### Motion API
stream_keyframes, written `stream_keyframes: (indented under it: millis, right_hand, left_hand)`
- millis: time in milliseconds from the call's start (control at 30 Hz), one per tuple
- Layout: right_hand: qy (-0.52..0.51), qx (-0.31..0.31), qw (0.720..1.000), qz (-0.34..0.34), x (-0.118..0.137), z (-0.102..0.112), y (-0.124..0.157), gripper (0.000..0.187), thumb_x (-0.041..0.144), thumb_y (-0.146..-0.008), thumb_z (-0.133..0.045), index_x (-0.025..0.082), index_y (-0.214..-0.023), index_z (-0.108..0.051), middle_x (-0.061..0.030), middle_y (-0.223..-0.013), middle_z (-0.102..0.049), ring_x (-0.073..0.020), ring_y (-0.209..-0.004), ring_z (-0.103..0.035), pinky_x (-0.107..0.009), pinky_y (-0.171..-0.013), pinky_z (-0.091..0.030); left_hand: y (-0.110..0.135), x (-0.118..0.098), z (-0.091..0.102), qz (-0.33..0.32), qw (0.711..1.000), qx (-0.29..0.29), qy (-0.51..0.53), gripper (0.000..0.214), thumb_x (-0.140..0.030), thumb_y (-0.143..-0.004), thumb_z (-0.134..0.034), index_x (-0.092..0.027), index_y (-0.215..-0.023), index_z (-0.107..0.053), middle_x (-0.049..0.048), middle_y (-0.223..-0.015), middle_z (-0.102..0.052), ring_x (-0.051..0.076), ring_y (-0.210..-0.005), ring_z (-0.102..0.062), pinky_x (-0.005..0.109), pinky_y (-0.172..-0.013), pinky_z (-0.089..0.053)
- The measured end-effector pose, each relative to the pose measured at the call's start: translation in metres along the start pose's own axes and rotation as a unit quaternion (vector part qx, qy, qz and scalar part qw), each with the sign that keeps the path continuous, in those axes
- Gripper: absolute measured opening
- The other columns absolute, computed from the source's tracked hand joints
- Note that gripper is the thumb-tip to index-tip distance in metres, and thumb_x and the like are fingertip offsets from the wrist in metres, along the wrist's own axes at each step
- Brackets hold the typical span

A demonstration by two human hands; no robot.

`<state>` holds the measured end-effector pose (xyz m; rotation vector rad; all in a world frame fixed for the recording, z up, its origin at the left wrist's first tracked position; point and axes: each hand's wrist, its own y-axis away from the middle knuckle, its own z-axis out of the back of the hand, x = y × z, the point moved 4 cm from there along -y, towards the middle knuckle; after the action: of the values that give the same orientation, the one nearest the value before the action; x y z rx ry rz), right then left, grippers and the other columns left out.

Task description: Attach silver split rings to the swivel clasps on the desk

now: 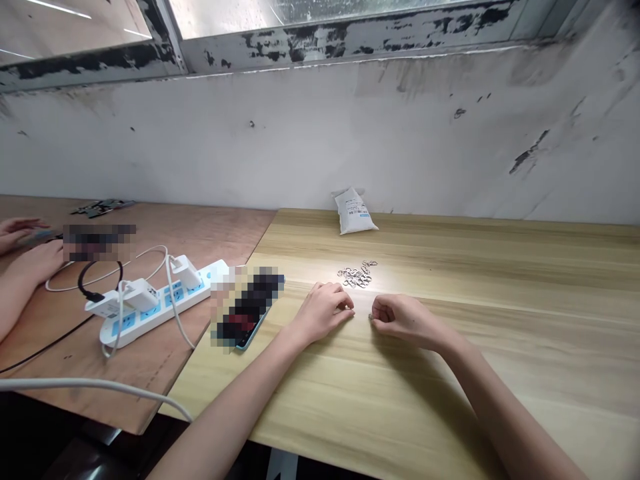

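Note:
A loose heap of small silver metal rings (pixel 356 274) lies on the light wood tabletop (pixel 450 267), just beyond my hands. My left hand (pixel 323 312) rests on the wood just below the heap, its fingers curled towards the thumb; whatever they may hold is hidden. My right hand (pixel 405 320) sits close by on the right, with a small metal ring (pixel 371 317) showing at its pinched fingertips. The two hands almost meet in front of the heap.
A white sealed bag (pixel 354 211) leans against the wall. A phone (pixel 247 310), partly blurred, lies left of my hands. Beyond it, a white power strip (pixel 155 303) with chargers sits on a plywood table (pixel 210 227), where a co-worker's hands (pixel 27 247) rest.

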<state>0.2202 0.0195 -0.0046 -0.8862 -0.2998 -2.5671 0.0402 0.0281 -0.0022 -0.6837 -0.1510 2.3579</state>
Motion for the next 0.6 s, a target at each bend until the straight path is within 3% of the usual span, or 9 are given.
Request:
stream_keyframes:
  millis: [167, 367, 467, 600]
  right_hand:
    - [0.001, -0.009, 0.999, 0.046, 0.011, 0.000, 0.000, 0.010, 0.013, -0.076, -0.050, 0.020, -0.075, -0.057, 0.0035, -0.062, -0.053, -0.0110, -0.057, -0.043, -0.023, -0.052, -0.031]
    - [-0.027, -0.026, 0.997, 0.061, 0.012, -0.003, 0.000, 0.021, 0.016, -0.086, -0.047, 0.021, -0.101, -0.061, 0.0009, -0.070, -0.055, -0.0130, -0.061, -0.046, -0.024, -0.055, -0.035]
    - [-0.019, -0.047, 0.997, 0.053, 0.008, -0.006, -0.003, 0.035, 0.010, -0.084, -0.046, 0.020, -0.115, -0.059, -0.0021, -0.079, -0.061, -0.0141, -0.065, -0.051, -0.025, -0.060, -0.040]
    - [0.022, -0.075, 0.994, 0.078, 0.010, -0.011, -0.007, 0.030, 0.010, -0.086, -0.046, 0.020, -0.106, -0.066, -0.0060, -0.090, -0.064, -0.0151, -0.070, -0.056, -0.027, -0.064, -0.042]
  left_hand:
    - [0.001, 0.002, 0.006, 0.005, 0.999, -0.023, 0.023, 0.007, -0.017, -0.088, -0.060, -0.020, -0.085, -0.065, 0.0005, -0.086, -0.070, 0.017, -0.083, -0.063, 0.029, -0.077, -0.043]
    - [0.003, 0.007, 0.008, 0.038, 0.995, -0.053, 0.079, 0.010, -0.025, -0.091, -0.059, -0.021, -0.098, -0.064, 0.0014, -0.088, -0.072, 0.017, -0.082, -0.067, 0.028, -0.075, -0.049]
    - [0.002, 0.007, 0.009, 0.032, 0.995, -0.062, 0.075, 0.009, -0.026, -0.091, -0.060, -0.020, -0.093, -0.066, 0.0023, -0.087, -0.071, 0.017, -0.082, -0.066, 0.029, -0.075, -0.049]
    - [0.002, 0.006, 0.010, -0.003, 0.995, -0.060, 0.080, 0.015, -0.016, -0.093, -0.053, -0.019, -0.094, -0.068, 0.0044, -0.093, -0.069, 0.017, -0.089, -0.064, 0.028, -0.079, -0.049]
